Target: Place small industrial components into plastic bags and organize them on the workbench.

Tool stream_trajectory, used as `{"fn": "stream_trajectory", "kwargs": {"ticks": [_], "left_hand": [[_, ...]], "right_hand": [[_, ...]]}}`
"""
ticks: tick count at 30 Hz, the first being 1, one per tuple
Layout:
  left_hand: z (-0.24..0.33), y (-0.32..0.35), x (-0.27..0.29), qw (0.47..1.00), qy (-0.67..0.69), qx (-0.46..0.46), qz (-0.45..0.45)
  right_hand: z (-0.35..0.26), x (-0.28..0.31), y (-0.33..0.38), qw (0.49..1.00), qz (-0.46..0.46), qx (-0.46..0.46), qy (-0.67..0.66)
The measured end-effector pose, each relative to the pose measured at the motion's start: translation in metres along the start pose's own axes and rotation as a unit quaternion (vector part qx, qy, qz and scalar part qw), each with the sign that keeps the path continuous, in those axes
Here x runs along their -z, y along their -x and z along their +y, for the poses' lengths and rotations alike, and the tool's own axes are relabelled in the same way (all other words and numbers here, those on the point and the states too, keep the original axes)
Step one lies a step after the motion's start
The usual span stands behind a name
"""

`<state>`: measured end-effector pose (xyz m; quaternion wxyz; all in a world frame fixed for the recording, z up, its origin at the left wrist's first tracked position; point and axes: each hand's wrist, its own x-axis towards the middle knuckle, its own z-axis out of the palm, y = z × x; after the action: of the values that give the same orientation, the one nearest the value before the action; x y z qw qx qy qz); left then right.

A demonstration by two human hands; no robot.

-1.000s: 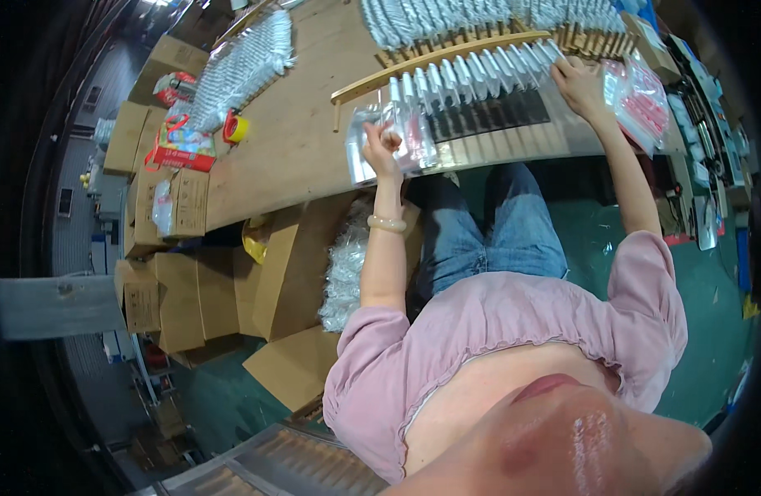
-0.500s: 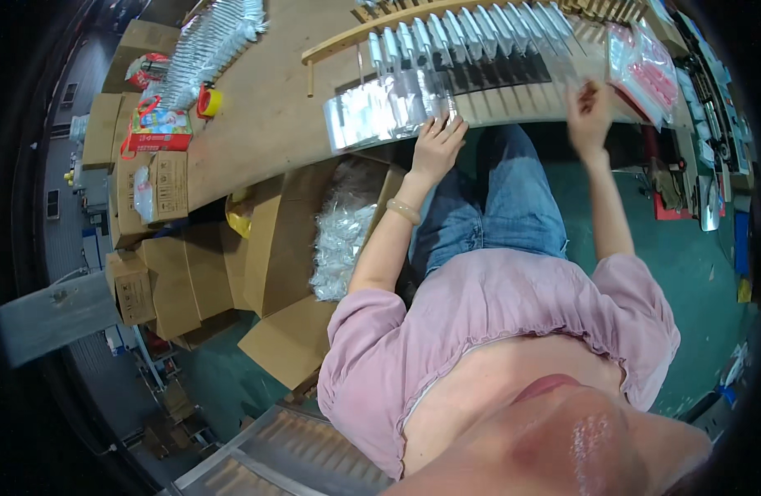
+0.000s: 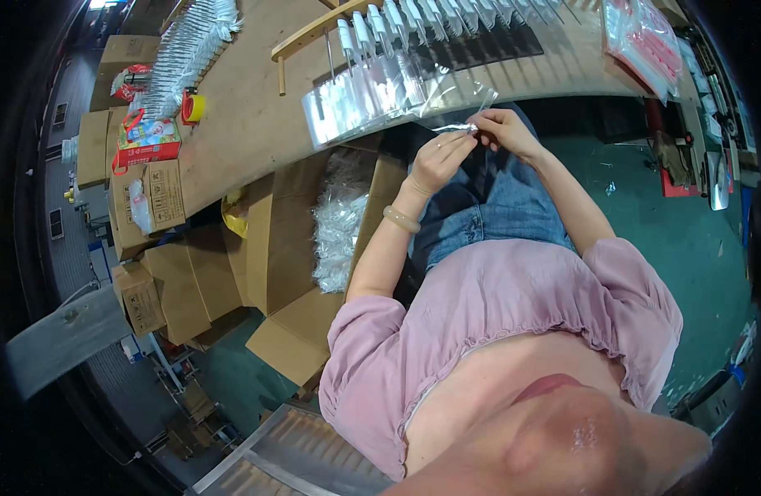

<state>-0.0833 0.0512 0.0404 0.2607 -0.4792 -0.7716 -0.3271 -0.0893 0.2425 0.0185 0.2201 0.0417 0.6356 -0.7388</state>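
Observation:
Close together at the table's near edge, both of my hands pinch the edge of a clear plastic bag [image 3: 456, 97]. My left hand [image 3: 443, 159] has its fingers closed on the bag's left side. My right hand [image 3: 506, 131] grips the same edge just to the right, thumb and fingertips together. To the left, a stack of shiny clear plastic bags [image 3: 347, 107] lies flat by the table edge. Beyond it, a wooden rack [image 3: 310, 35] carries a row of white pieces [image 3: 409, 21] with thin metal rods. A dark flat panel [image 3: 488, 50] lies beneath them.
More rodded pieces [image 3: 182, 58] fill the table's far left, near a yellow tape roll [image 3: 196, 108] and a red box [image 3: 149, 142]. Pink and clear bags [image 3: 645, 50] lie at the right. Below, an open carton [image 3: 298, 240] holds crumpled clear plastic [image 3: 341, 231].
My right hand has come left from the table's right side to meet my left hand. A clear bag is now raised between them. The view has shifted slightly.

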Motion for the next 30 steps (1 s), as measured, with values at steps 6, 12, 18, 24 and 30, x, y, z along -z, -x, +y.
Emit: {"fn": "stream_trajectory", "kwargs": {"ticks": [6, 12, 18, 24, 30], "left_hand": [[0.007, -0.002, 0.006, 0.998, -0.044, -0.035, -0.022], [0.020, -0.006, -0.007, 0.997, -0.019, 0.059, 0.040], [0.035, -0.031, -0.016, 0.787, 0.300, 0.538, 0.039], [0.027, -0.042, -0.021, 0.681, 0.499, 0.530, 0.082], [0.042, -0.052, -0.033, 0.619, 0.538, 0.542, 0.183]], "right_hand": [[-0.008, 0.012, 0.002, 1.000, 0.014, -0.005, 0.021], [-0.012, 0.016, 0.004, 0.999, 0.016, 0.015, 0.037], [-0.038, 0.015, 0.021, 0.989, -0.065, 0.075, 0.112], [-0.056, 0.028, 0.029, 0.978, -0.102, 0.091, 0.160], [-0.047, 0.019, 0.037, 0.991, -0.017, 0.134, -0.023]]}}
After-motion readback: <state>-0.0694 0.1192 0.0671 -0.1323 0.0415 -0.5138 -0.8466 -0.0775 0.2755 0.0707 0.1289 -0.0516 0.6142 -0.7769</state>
